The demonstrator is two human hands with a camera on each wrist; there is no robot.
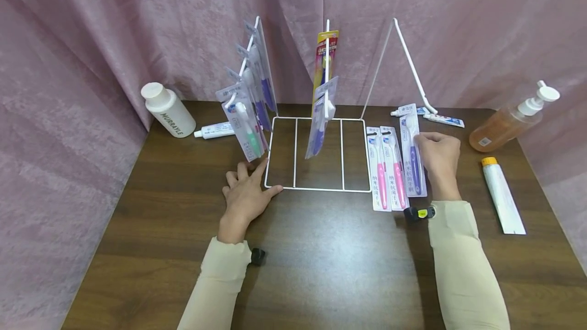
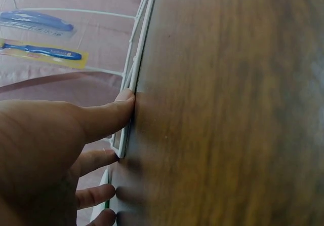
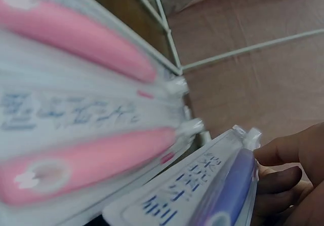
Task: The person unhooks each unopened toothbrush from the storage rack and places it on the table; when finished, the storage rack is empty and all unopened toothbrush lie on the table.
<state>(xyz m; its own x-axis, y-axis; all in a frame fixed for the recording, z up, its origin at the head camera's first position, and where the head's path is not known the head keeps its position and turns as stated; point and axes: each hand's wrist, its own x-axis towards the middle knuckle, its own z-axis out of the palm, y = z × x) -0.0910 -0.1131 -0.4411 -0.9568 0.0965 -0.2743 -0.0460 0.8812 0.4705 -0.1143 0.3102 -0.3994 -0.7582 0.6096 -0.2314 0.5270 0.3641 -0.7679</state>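
Note:
My right hand [image 1: 441, 154] pinches the right edge of a packaged purple toothbrush [image 1: 415, 167] near its upper part. In the right wrist view that package [image 3: 187, 185] tilts beside two packaged pink toothbrushes [image 3: 101, 150], which lie side by side on the table. A white wire rack [image 1: 316, 189] stands left of them. At its front left corner rests my left hand [image 1: 246, 192], fingers spread and thumb on the front wire. A green toothbrush package [image 1: 243, 126] hangs at the front of the rack's left arm, above that hand.
More toothbrush packages hang on the left arm; a purple one [image 1: 318, 126] and a yellow one [image 1: 317, 75] hang on the middle arm. Behind stand a white bottle [image 1: 171, 113] and toothpaste tubes [image 1: 445, 120]. At right are a pump bottle [image 1: 502, 129] and an orange-capped tube [image 1: 503, 197].

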